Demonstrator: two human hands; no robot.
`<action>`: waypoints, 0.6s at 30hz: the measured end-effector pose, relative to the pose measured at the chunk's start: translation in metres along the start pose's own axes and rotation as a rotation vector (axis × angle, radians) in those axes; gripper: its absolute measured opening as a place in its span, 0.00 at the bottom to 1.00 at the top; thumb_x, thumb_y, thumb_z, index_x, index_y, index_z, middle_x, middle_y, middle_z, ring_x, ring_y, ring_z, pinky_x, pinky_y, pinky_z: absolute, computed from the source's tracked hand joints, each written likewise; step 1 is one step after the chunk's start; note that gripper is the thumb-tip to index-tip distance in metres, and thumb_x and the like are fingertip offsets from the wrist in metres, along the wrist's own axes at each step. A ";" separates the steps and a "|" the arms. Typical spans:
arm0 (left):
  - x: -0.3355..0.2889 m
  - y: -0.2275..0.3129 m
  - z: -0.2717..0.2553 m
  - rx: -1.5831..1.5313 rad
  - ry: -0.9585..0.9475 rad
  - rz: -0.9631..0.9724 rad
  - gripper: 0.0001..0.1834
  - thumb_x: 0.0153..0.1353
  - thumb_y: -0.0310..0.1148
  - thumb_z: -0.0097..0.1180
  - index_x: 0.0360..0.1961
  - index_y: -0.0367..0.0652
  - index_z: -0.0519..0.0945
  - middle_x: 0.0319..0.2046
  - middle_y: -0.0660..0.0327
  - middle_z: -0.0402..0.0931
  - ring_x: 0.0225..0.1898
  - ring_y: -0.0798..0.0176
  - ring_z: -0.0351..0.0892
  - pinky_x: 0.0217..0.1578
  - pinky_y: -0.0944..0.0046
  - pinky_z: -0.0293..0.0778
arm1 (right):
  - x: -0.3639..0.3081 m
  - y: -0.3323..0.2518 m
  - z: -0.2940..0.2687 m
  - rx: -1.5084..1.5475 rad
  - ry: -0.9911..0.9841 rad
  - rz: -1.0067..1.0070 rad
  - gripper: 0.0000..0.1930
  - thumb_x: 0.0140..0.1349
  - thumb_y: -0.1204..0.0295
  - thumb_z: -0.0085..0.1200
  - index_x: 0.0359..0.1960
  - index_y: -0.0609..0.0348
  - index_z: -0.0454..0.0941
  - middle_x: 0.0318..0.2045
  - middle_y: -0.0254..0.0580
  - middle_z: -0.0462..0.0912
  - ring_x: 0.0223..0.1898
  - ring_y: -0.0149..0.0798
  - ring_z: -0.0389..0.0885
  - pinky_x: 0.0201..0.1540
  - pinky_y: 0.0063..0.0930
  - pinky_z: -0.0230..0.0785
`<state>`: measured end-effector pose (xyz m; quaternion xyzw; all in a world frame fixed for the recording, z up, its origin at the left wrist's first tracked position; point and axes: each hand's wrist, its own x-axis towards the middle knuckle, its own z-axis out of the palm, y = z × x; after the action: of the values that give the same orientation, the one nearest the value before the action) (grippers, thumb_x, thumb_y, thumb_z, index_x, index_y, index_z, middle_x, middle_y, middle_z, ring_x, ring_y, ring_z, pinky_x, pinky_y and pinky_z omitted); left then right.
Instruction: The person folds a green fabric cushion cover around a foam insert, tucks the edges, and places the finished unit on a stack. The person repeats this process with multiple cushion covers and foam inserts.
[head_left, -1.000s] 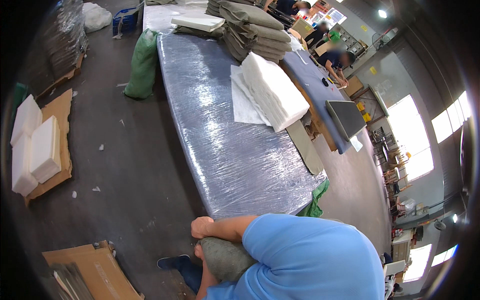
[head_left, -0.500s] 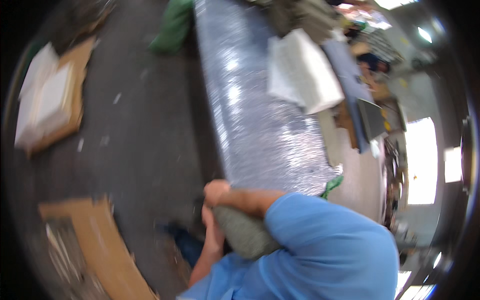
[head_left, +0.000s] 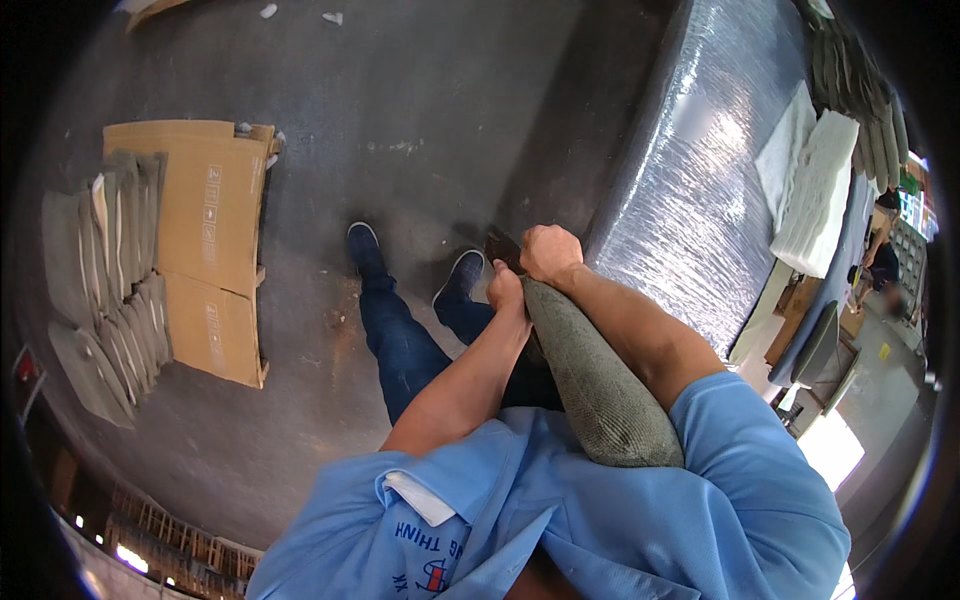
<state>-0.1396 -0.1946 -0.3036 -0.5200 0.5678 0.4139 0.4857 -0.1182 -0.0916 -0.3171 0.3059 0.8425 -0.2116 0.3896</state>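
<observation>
In the head view, the person looks down at their own body and holds a grey-green cushion [head_left: 600,385] pressed between the two forearms and the chest of the light blue shirt [head_left: 600,510]. The cushion is long and stuffed, and it lies tilted, with its narrow end up at the hands and its wide end against the shirt. The right hand [head_left: 548,254] is clenched around the top end of the cushion, with the knuckles up, and a small dark corner of cloth sticks out just beside it. The left hand [head_left: 507,293] is also closed on the same end, from the lower left side, touching the right hand. Below the hands there are legs in dark blue jeans [head_left: 405,345] and two dark shoes [head_left: 365,247] on the grey concrete floor [head_left: 420,110]. To the right stands a long tabletop [head_left: 690,200] covered with shiny plastic wrap, and on its far part lies a stack of white foam pieces [head_left: 815,190]. To the left, on the floor, flat brown cardboard [head_left: 210,250] lies with a row of grey-green cushion covers [head_left: 110,280] overlapping beside it.
</observation>
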 end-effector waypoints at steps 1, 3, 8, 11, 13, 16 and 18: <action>-0.002 0.000 -0.001 -0.036 -0.005 0.006 0.33 0.75 0.54 0.48 0.55 0.26 0.81 0.52 0.44 0.83 0.52 0.45 0.85 0.48 0.48 0.81 | -0.004 0.000 0.006 -0.008 0.006 -0.017 0.12 0.60 0.65 0.56 0.37 0.57 0.88 0.40 0.55 0.89 0.46 0.57 0.88 0.51 0.47 0.81; 0.003 -0.005 -0.001 -0.086 -0.008 -0.040 0.34 0.75 0.54 0.48 0.54 0.25 0.81 0.52 0.43 0.83 0.53 0.45 0.84 0.49 0.49 0.81 | -0.004 0.003 0.011 -0.030 0.045 -0.046 0.12 0.60 0.66 0.56 0.37 0.57 0.89 0.39 0.55 0.89 0.46 0.57 0.88 0.51 0.47 0.81; 0.122 -0.039 -0.018 0.872 0.052 0.446 0.45 0.75 0.61 0.34 0.59 0.20 0.76 0.57 0.33 0.78 0.64 0.34 0.75 0.63 0.47 0.69 | 0.001 -0.023 -0.018 -0.070 -0.065 -0.065 0.14 0.58 0.64 0.59 0.42 0.56 0.88 0.42 0.55 0.89 0.49 0.54 0.88 0.53 0.45 0.80; 0.048 -0.031 0.000 0.073 0.047 0.002 0.44 0.74 0.61 0.39 0.57 0.20 0.77 0.58 0.35 0.77 0.58 0.36 0.79 0.60 0.47 0.73 | -0.002 -0.003 0.007 -0.049 -0.027 -0.024 0.14 0.59 0.64 0.59 0.43 0.56 0.88 0.43 0.55 0.88 0.48 0.54 0.88 0.52 0.45 0.81; 0.048 -0.025 -0.005 0.175 0.067 0.012 0.43 0.74 0.60 0.41 0.58 0.19 0.76 0.59 0.34 0.77 0.59 0.36 0.79 0.60 0.48 0.74 | -0.002 -0.005 0.005 -0.033 -0.046 0.000 0.14 0.59 0.65 0.58 0.43 0.56 0.88 0.43 0.56 0.88 0.48 0.54 0.88 0.52 0.45 0.81; 0.058 -0.034 -0.004 0.131 0.086 0.003 0.43 0.74 0.60 0.42 0.58 0.19 0.76 0.59 0.34 0.76 0.60 0.35 0.78 0.60 0.48 0.73 | -0.006 -0.008 0.001 -0.035 0.023 -0.034 0.12 0.59 0.67 0.56 0.37 0.57 0.89 0.40 0.57 0.88 0.45 0.56 0.88 0.50 0.47 0.81; 0.062 -0.031 0.000 0.137 0.131 -0.032 0.43 0.73 0.60 0.43 0.58 0.19 0.76 0.60 0.33 0.76 0.60 0.35 0.78 0.60 0.48 0.73 | -0.008 -0.006 0.005 -0.007 0.051 -0.044 0.12 0.59 0.67 0.55 0.37 0.57 0.89 0.39 0.57 0.88 0.45 0.57 0.88 0.50 0.47 0.81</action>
<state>-0.1082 -0.2098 -0.3632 -0.5204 0.6170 0.3313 0.4886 -0.1156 -0.1014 -0.3130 0.2913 0.8594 -0.2092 0.3645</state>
